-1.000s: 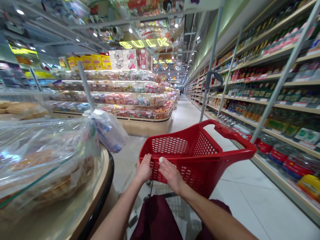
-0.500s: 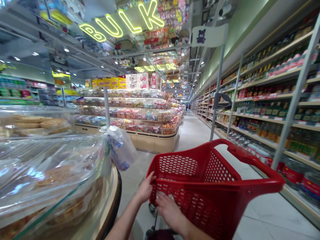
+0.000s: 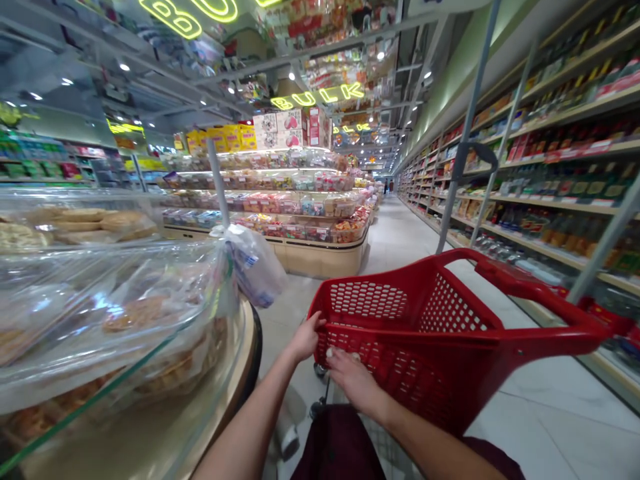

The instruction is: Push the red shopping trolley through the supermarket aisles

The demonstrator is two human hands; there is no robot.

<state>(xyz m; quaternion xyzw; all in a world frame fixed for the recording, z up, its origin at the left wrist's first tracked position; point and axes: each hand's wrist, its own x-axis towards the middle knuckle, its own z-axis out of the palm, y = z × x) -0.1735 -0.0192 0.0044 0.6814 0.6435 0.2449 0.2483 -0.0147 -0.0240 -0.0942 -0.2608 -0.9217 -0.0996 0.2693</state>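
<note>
A red plastic shopping cart (image 3: 450, 363) with perforated sides stands in front of me, its handle toward the right. At its narrow left end, my left hand (image 3: 306, 339) has its fingers hooked over the corner of the rim. Below and to the right, my right hand (image 3: 353, 377) lies against the cart's near side with its fingers stretched out, touching the plastic. The part of the basket floor that shows has no goods on it; the near wall hides the rest.
Close on the left is a rounded display counter (image 3: 247, 353) with flatbreads under clear plastic. A white plastic bag (image 3: 257, 267) hangs at its corner. Tiered bulk bins (image 3: 300, 200) stand beyond it. Bottle-filled shelves (image 3: 565, 193) line the right side of a long aisle (image 3: 387, 230).
My view has tilted down, so the signs and bins sit higher in it and my legs show. Both hands remain at the same places on the cart.
</note>
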